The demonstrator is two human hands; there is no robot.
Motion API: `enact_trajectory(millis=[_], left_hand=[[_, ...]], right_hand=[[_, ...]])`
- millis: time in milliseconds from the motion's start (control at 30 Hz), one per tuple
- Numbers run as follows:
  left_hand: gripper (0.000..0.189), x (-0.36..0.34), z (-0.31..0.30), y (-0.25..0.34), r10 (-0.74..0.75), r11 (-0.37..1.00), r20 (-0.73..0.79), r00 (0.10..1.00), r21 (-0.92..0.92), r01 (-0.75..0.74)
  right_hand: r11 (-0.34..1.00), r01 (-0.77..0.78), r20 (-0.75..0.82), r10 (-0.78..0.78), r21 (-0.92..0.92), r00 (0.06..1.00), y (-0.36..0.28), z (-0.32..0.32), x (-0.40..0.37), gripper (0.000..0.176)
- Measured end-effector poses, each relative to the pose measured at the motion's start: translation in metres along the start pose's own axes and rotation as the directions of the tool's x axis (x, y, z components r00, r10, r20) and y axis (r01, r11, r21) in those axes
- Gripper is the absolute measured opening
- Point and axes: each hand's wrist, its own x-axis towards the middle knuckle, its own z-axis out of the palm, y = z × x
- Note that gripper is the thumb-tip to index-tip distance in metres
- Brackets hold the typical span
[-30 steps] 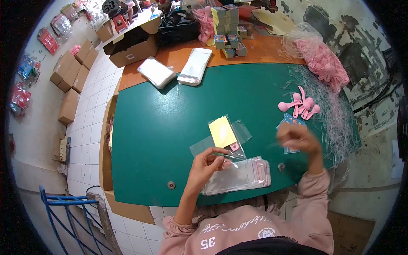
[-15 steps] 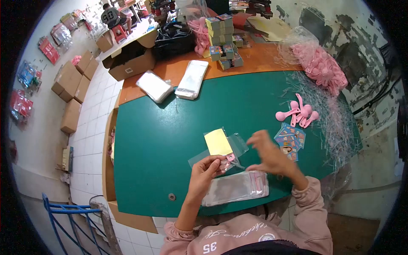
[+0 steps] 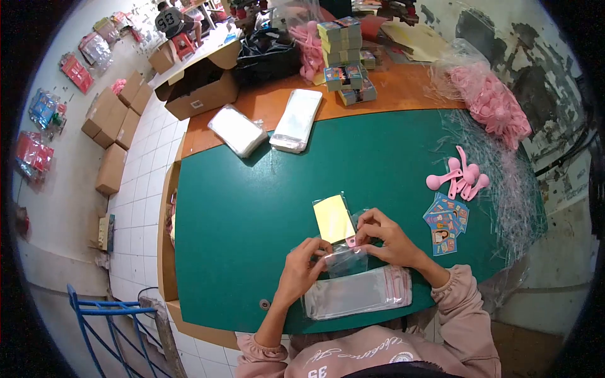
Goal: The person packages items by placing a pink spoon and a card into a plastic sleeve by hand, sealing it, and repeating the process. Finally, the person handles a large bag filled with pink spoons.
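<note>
Over the table's near side, my left hand (image 3: pixel 302 268) pinches the left edge of a clear plastic bag (image 3: pixel 346 263). My right hand (image 3: pixel 389 242) is closed on the same bag's right side, its fingertips beside a small pink end (image 3: pixel 351 242), probably a spoon handle. A yellow card (image 3: pixel 334 218) shows in the bag beyond my fingers. Just below my hands lies a stack of clear bags (image 3: pixel 353 295) with reddish strips at its right end. To the right are several pink scoop spoons (image 3: pixel 467 179) and a fanned pile of blue printed cards (image 3: pixel 445 222).
Shredded clear plastic (image 3: pixel 504 183) and a bag of pink spoons (image 3: pixel 495 107) line the right side. Two bag stacks (image 3: pixel 238 130), banded card stacks (image 3: pixel 341 47) and an open carton (image 3: pixel 201 94) stand at the back. A person (image 3: pixel 174 22) sits far off.
My right hand has come in from the right and closed on the bag. The bag's near end now hangs between both hands. The view has shifted slightly.
</note>
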Motion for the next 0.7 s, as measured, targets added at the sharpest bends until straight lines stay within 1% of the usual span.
enact_trajectory(millis=[33, 100, 167, 200, 233, 267, 300, 367, 400, 467, 500, 533, 567, 600, 633, 700], left_hand=[[0.018, 0.0, 0.0, 0.0, -0.006, 1.0, -0.005, 1.0, -0.002, 0.006], [0.008, 0.001, 0.0, 0.01, 0.004, 0.998, -0.086, 0.996, 0.062, 0.002], [0.009, 0.002, 0.003, 0.007, -0.029, 0.999, -0.111, 0.993, 0.025, 0.032], [0.009, 0.003, 0.003, 0.006, -0.059, 0.998, -0.138, 0.989, -0.01, 0.058], [0.009, 0.003, 0.003, 0.006, -0.062, 0.998, -0.139, 0.988, -0.01, 0.061], [0.009, 0.003, 0.003, 0.007, -0.067, 0.997, -0.128, 0.99, 0.018, 0.069], [0.01, 0.003, 0.003, 0.007, -0.071, 0.996, -0.116, 0.991, 0.046, 0.077], [0.01, 0.003, 0.004, 0.004, -0.074, 0.997, -0.117, 0.99, 0.028, 0.078], [0.011, 0.002, 0.005, 0.003, -0.077, 0.997, -0.118, 0.99, 0.009, 0.079], [0.011, 0.003, 0.006, 0.005, -0.095, 0.995, -0.127, 0.987, 0.005, 0.096], [0.01, 0.003, 0.007, 0.005, -0.109, 0.994, -0.139, 0.984, 0.002, 0.111], [0.01, 0.004, 0.008, 0.003, -0.11, 0.994, -0.14, 0.984, 0.002, 0.112], [0.011, 0.004, 0.009, -0.002, -0.164, 0.987, -0.141, 0.976, -0.025, 0.162], [0.012, 0.004, 0.01, -0.004, -0.215, 0.976, -0.139, 0.967, -0.052, 0.21], [0.012, 0.004, 0.012, -0.002, -0.214, 0.977, -0.139, 0.967, -0.052, 0.209], [0.015, 0.005, 0.017, 0.001, -0.19, 0.969, -0.25, 0.949, -0.202, 0.14]], right_hand=[[1.0, -0.022, 0.019, 0.022, -0.001, 1.0, 0.002, -0.001, 0.0, 0.015], [0.999, -0.046, 0.037, 0.046, -0.001, 0.998, 0.004, 0.0, 0.0, 0.015], [0.97, -0.176, 0.006, 0.177, 0.168, 0.984, 0.007, 0.005, -0.002, 0.015], [0.969, -0.177, 0.008, 0.179, 0.169, 0.984, 0.011, 0.007, -0.003, 0.015], [0.955, -0.225, 0.03, 0.223, 0.196, 0.974, 0.017, 0.008, -0.004, 0.015], [0.937, -0.271, 0.052, 0.267, 0.221, 0.962, 0.02, 0.01, -0.004, 0.016], [0.936, -0.272, 0.052, 0.267, 0.222, 0.962, 0.018, 0.011, -0.003, 0.016], [0.842, -0.386, 0.063, 0.393, 0.378, 0.918, 0.011, 0.014, -0.001, 0.013], [0.841, -0.388, 0.063, 0.394, 0.378, 0.917, 0.01, 0.016, 0.0, 0.013], [0.821, -0.393, -0.04, 0.448, 0.414, 0.893, 0.009, 0.021, 0.0, 0.012], [0.82, -0.395, -0.037, 0.449, 0.414, 0.893, 0.009, 0.022, 0.0, 0.012], [0.814, -0.378, -0.076, 0.454, 0.441, 0.888, 0.01, 0.024, 0.0, 0.011], [0.808, -0.36, -0.115, 0.459, 0.466, 0.881, 0.01, 0.025, 0.001, 0.011], [0.809, -0.36, -0.114, 0.458, 0.466, 0.882, 0.01, 0.024, 0.001, 0.011], [0.806, -0.369, -0.109, 0.465, 0.462, 0.879, 0.009, 0.024, 0.001, 0.011], [0.804, -0.379, -0.106, 0.472, 0.458, 0.875, 0.009, 0.023, 0.001, 0.011]])
